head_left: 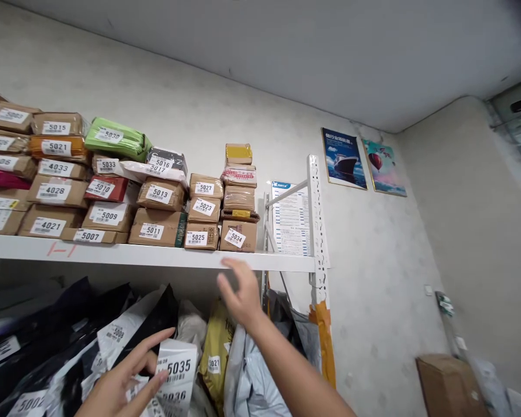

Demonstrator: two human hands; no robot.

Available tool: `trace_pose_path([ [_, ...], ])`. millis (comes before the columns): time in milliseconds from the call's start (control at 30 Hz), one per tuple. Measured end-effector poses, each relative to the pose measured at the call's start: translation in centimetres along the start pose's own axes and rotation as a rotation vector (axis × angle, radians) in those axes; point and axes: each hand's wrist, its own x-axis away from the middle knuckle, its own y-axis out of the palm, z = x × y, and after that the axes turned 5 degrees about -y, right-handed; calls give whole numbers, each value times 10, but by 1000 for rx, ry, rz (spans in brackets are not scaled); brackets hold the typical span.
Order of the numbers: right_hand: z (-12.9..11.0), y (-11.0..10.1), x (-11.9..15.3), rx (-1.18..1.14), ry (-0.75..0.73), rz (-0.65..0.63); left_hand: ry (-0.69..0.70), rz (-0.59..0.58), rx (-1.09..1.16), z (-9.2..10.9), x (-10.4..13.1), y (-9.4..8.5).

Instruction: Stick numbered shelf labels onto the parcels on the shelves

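Note:
My left hand (128, 376), low in the view, pinches a strip of white number labels (178, 373) between thumb and fingers. The printed numbers 5035 and 5036 face me. My right hand (243, 295) is raised in front of the shelf edge (156, 255), with thumb and forefinger apart and nothing seen between them. Just above it is the cardboard box labelled 5034 (248, 230), at the bottom of the rightmost stack. A brown parcel (238, 198) and a yellow-topped box (238, 153) sit higher in that stack.
Several stacks of labelled boxes (160, 225) line the upper shelf to the left. Below hang or stand bagged parcels, among them a yellow bag (217, 353). A perforated white post (316, 220) ends the rack. A large carton (451, 385) stands lower right.

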Motion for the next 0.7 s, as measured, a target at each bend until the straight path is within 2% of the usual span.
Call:
trace_pose_path([
  [67,-32,-2,20,-273,7,-321,6,-79,21,14,-12,0],
  [133,-53,-2,36,-394,42,-440,33,-137,57,25,-22,5],
  [200,-60,-2,46,-396,116,-384,57,-158,73,32,-27,11],
  [267,-57,-3,50,-352,217,-290,62,-162,60,35,-28,16],
  [400,-44,-6,50,-348,391,-204,139,-64,55,36,-29,25],
  [467,-41,-5,50,-405,463,-132,153,-23,115,36,-32,30],
  [567,-38,0,49,-554,574,12,88,-39,249,40,-40,38],
  [633,-36,4,46,-603,570,107,72,-28,289,44,-46,44],
  [700,-34,6,42,-552,493,177,77,34,284,51,-52,49],
])
